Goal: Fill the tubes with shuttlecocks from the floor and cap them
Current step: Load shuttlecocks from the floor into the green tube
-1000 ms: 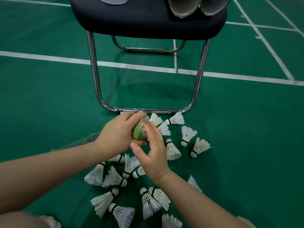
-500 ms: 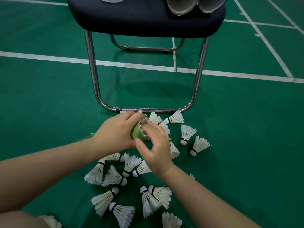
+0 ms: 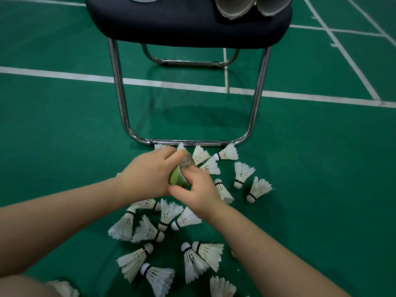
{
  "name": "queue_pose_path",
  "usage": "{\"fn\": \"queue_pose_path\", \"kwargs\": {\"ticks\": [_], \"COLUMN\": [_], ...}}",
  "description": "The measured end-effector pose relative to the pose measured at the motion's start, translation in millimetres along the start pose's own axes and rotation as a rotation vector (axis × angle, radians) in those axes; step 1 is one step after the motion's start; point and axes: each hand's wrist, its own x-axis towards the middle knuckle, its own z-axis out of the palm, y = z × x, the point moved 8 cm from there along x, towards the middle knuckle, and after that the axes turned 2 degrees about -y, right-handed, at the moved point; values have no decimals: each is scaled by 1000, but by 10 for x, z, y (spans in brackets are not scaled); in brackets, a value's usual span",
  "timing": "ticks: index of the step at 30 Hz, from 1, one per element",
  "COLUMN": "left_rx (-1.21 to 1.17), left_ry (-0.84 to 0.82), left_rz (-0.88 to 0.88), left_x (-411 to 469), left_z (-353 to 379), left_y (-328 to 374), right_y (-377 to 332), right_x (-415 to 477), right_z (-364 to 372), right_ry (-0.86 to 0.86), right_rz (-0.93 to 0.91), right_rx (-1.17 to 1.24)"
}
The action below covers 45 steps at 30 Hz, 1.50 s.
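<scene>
Many shuttlecocks (image 3: 258, 188) before chair (image 3: 188, 22)

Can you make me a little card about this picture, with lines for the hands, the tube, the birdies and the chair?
Place: green court floor with white lines
Left hand: grips a green tube
Right hand: fingers curled at the tube's mouth; what they hold is hidden
Shuttlecocks: many white ones scattered on the floor around both hands
Chair: dark seat, shiny metal legs, just beyond the pile
On the chair: two more tubes, open ends facing the camera
</scene>
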Motion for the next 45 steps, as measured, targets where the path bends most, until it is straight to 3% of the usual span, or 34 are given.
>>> {"fn": "queue_pose_path", "kwargs": {"ticks": [6, 7, 9, 11, 13, 18, 29, 39, 45], "left_rx": [16, 7, -41, -62, -65, -64, -205, -207, -229], "left_ry": [14, 32, 79, 106, 111, 110, 58, -15, -22], "left_rz": [-70, -89, -151, -207, -228, -228, -272, -246, -256], "left_x": [-48, -43, -25, -18, -25, -26, 90, 217, 209], "left_z": [-14, -52, -169, -262, -287, -230, 96, 292, 263], "left_y": [-50, -57, -88, -126, -139, -121, -94, -19, -23], "right_y": [26, -11, 1, 168, 398, 978, 1873, 2100, 2060], "right_x": [34, 28, 1, -63, -106, -286, -570, -631, -667], "right_z": [106, 43, -229, -518, -623, -496, -303, -279, -364], "right_ry": [-159, -110, 144, 419, 507, 380, 250, 252, 400], "right_rz": [-19, -58, -84, -16, 89, 355, 735, 810, 762], "right_rx": [-73, -46, 72, 216, 274, 104, -378, -209, 41]}}
